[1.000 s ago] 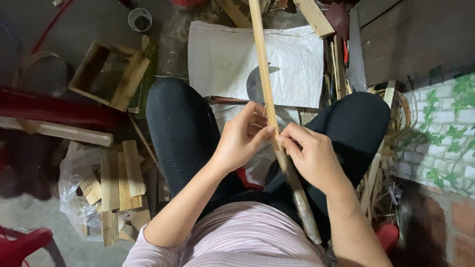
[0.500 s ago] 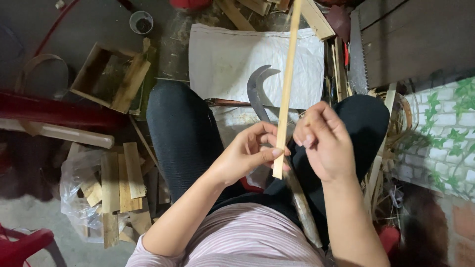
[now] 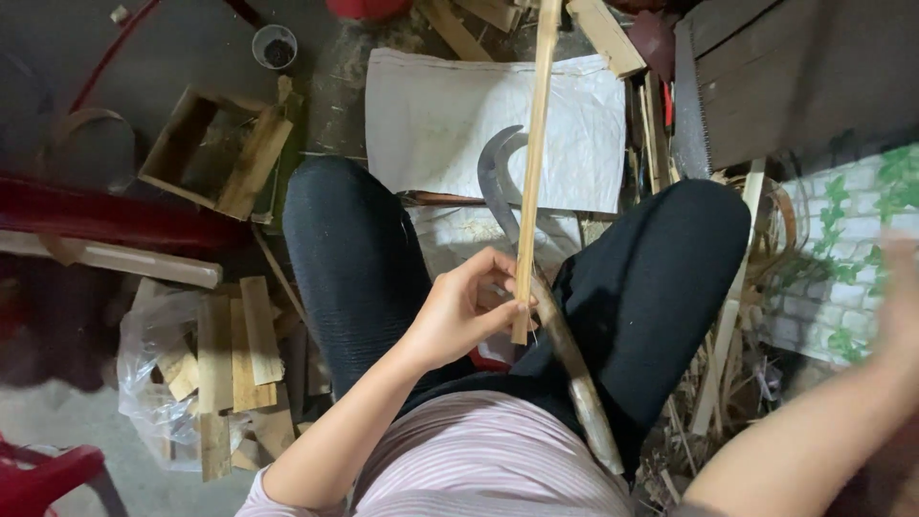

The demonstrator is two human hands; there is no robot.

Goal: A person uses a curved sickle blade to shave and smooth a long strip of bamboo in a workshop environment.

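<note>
I sit with my knees apart in dark trousers. My left hand [image 3: 466,311] pinches a thin pale bamboo strip [image 3: 532,153] near its lower end; the strip stands almost upright and runs out of the top of the view. Below it a curved sickle-like knife [image 3: 498,177] lies between my legs, with its wooden handle [image 3: 579,388] resting along my right thigh. My right hand [image 3: 898,287] is blurred at the far right edge, away from the strip, and I cannot tell whether it holds anything.
A white sack [image 3: 450,120] lies on the floor ahead of my knees. At left are a wooden box [image 3: 206,153], a small cup [image 3: 274,45], a bag of wood offcuts [image 3: 225,359] and a red stool [image 3: 48,474]. Bamboo scraps and a saw [image 3: 687,105] lie at right.
Both hands were on the strip a second ago. My right hand has let go and swung far out to the right. The strip now stands more upright in my left hand alone.
</note>
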